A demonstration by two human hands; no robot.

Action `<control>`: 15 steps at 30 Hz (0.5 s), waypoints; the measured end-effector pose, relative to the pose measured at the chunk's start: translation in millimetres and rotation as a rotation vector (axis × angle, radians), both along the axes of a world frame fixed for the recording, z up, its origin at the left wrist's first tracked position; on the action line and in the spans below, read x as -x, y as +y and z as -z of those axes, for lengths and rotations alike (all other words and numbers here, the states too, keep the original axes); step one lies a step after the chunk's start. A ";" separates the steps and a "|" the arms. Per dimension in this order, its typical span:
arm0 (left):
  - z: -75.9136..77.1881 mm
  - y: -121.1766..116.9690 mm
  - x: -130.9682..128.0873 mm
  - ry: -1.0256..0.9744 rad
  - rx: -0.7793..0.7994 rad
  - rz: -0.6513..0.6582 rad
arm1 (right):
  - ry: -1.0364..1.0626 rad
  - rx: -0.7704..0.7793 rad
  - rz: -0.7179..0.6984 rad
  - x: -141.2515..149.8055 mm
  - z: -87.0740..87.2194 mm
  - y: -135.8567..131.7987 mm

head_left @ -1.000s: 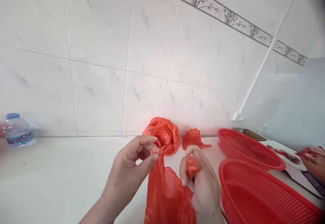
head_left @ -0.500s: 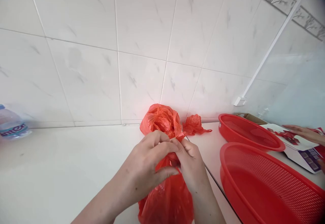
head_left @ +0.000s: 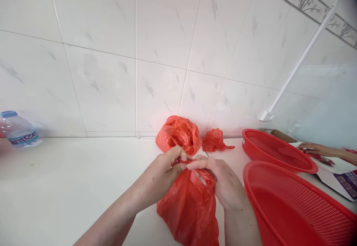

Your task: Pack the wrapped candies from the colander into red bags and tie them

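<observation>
Head view: held bag [head_left: 189, 208] hangs right below both sets of fingers, over the counter [head_left: 69, 186]. Its bottom runs out of frame, so can't tell if it rests on anything. Contents hidden by the red film. Pale patch shows through a gap just below the right fingers; can't tell what it is.

Left hand [head_left: 158, 179]: thumb and index pinching the bag's top edge, other fingers curled behind, mostly hidden. Right hand [head_left: 228, 182]: fingers bent in, tips on the same edge, nearly meeting the left ones. Right thumb hard to make out, can't tell if it's pinching. Both forearms cut off at the bottom.

Bag look: red, thin, semi-see-through, creased, shiny along the folds. Narrow and bunched at the fingertips, wider below.

Past the fingertips, by the wall [head_left: 97, 82]: open bag bundle [head_left: 180, 134], lower edge partly behind the left hand. Small crumpled bag [head_left: 214, 140] just right of it.

Right of the fingers: near basket [head_left: 279, 201], red, cut off bottom and right; far basket [head_left: 276, 149] behind it. Beyond, a person's hand [head_left: 315, 149] over dark red bits on the scale [head_left: 343, 179], too small to identify; scale cut off at right. Bottle [head_left: 22, 132] well left of the fingers, label blurred.
</observation>
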State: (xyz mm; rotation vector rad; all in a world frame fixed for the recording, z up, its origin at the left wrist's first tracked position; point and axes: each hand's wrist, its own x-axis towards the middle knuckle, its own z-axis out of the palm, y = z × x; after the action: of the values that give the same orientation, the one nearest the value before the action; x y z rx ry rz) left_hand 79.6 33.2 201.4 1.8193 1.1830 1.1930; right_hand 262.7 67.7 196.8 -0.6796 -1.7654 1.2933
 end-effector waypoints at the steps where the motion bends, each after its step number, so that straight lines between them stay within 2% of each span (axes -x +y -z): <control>1: 0.5 -0.4 -0.7 -0.003 0.025 0.007 | -0.038 0.004 -0.006 -0.5 -0.7 -0.1; 3: 0.5 -1.1 -1.4 0.025 0.046 -0.031 | -0.120 0.012 0.026 1.4 -0.3 0.8; 8: -1.4 -2.9 -2.6 0.151 0.055 -0.099 | -0.349 -0.094 0.327 15.2 8.7 10.6; 10: -0.8 -2.2 -3.4 0.220 0.041 -0.114 | -0.365 -0.104 0.382 17.6 10.7 13.7; 12: 0.4 -0.2 -3.5 0.285 0.012 -0.151 | -0.338 -0.055 0.357 15.6 9.6 13.8; 15: 0.4 2.3 -1.7 0.367 -0.098 -0.194 | -0.235 -0.022 0.236 7.7 5.7 12.7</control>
State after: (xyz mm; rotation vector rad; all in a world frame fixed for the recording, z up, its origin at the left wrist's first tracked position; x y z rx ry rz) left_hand 81.3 35.4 201.1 2.0977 1.5586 1.0635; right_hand 255.1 80.4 191.0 -1.0286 -1.8170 1.0673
